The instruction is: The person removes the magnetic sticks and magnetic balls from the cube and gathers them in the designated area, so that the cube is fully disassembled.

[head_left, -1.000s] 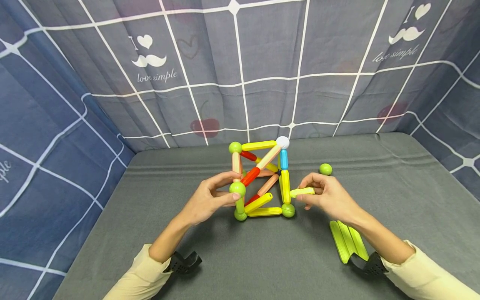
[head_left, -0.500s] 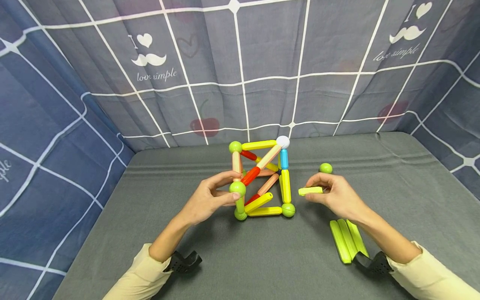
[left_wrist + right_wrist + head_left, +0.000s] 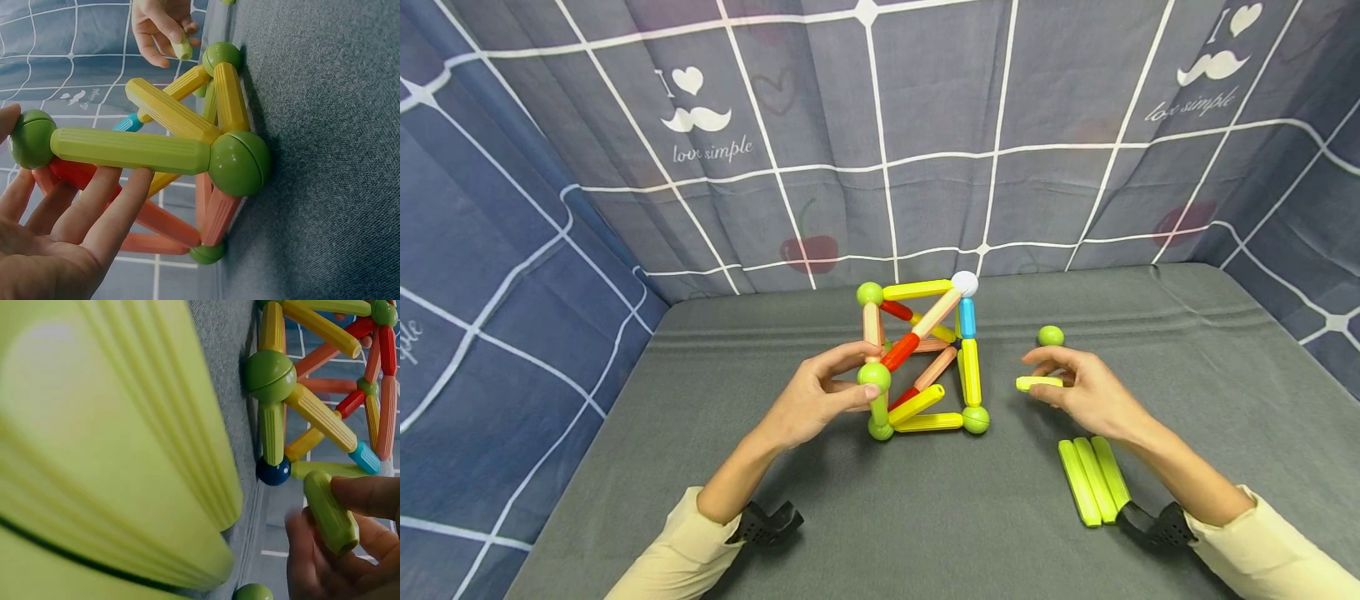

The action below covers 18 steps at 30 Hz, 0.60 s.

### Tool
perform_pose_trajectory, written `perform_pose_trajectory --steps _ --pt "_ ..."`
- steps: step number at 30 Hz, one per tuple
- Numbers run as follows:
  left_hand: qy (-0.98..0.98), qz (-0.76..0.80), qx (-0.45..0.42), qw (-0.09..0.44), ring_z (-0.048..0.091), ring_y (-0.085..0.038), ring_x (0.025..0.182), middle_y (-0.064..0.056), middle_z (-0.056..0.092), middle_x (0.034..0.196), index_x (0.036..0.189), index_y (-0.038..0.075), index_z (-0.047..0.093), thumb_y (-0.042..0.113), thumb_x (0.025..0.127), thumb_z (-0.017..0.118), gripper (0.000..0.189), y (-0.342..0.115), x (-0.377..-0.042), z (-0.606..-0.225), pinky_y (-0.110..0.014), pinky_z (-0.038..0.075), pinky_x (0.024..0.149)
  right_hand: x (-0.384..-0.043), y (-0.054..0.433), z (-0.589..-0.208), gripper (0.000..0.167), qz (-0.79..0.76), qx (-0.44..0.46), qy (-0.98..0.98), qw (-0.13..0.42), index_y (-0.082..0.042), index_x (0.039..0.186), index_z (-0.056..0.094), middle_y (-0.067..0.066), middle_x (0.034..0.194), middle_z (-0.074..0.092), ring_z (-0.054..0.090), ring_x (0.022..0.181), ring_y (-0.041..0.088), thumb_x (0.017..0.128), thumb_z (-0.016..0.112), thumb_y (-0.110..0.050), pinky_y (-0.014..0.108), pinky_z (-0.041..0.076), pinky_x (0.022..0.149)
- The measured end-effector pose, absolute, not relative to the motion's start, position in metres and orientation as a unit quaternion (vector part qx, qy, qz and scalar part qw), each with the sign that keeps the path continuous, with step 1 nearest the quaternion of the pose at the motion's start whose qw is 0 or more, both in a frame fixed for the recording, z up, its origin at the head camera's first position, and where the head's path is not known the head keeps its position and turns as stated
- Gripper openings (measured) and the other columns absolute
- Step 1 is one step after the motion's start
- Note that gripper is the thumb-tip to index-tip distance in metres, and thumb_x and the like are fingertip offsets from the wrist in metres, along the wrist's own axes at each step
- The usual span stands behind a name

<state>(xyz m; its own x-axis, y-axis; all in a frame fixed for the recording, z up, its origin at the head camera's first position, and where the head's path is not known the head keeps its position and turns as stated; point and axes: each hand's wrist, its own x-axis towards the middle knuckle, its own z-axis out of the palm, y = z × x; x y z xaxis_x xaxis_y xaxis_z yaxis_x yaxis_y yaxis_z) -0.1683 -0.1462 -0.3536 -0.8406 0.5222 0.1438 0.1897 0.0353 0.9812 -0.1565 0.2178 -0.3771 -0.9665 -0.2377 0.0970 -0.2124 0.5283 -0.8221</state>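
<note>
A cube-like frame of coloured rods (image 3: 930,422) and balls stands on the grey cloth. My left hand (image 3: 805,404) grips the green ball (image 3: 874,377) at its near upper left corner, thumb in front. In the left wrist view, my fingers also lie along the long green rod (image 3: 131,150) beneath that ball. One yellow rod (image 3: 917,406) slants up from the lower near-left ball, its other end free. To the right of the frame, my right hand (image 3: 1093,396) pinches a short light-green rod (image 3: 331,512) between thumb and fingers, apart from the frame and above the cloth.
Several long light-green rods (image 3: 1092,483) lie side by side below my right forearm. A loose green ball (image 3: 1051,336) sits behind my right hand. Behind the grey cloth (image 3: 910,517) hangs a blue-grey patterned curtain (image 3: 940,200), which also rises at both sides.
My right hand has drawn back to the right from beside the frame, carrying the short light-green rod. My left hand and the frame stay in place.
</note>
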Motion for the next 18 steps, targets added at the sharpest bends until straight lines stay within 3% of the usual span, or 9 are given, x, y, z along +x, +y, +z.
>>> perform_pose_trajectory --steps 8,18 --pt "0.708 0.647 0.252 0.129 0.068 -0.035 0.098 -0.016 0.053 0.138 0.135 0.005 0.055 0.004 0.091 0.069 0.046 -0.147 -0.168 -0.354 -0.057 0.054 0.084 -0.165 0.230 -0.381 0.026 -0.399 -0.130 0.907 -0.020 0.003 0.111 0.068 0.011 0.100 0.069 0.059 0.089 0.022 0.087 0.074 -0.004 0.025 0.049 0.068" --pt "0.710 0.646 0.251 0.130 0.068 -0.035 0.097 -0.017 0.051 0.139 0.135 0.003 0.054 0.003 0.091 0.069 0.046 -0.147 -0.168 -0.354 -0.056 0.054 0.084 -0.171 0.245 -0.391 0.031 -0.345 -0.135 0.927 0.060 0.004 0.115 0.066 0.008 0.093 0.065 0.058 0.079 0.019 0.085 0.072 -0.002 0.035 0.047 0.066"
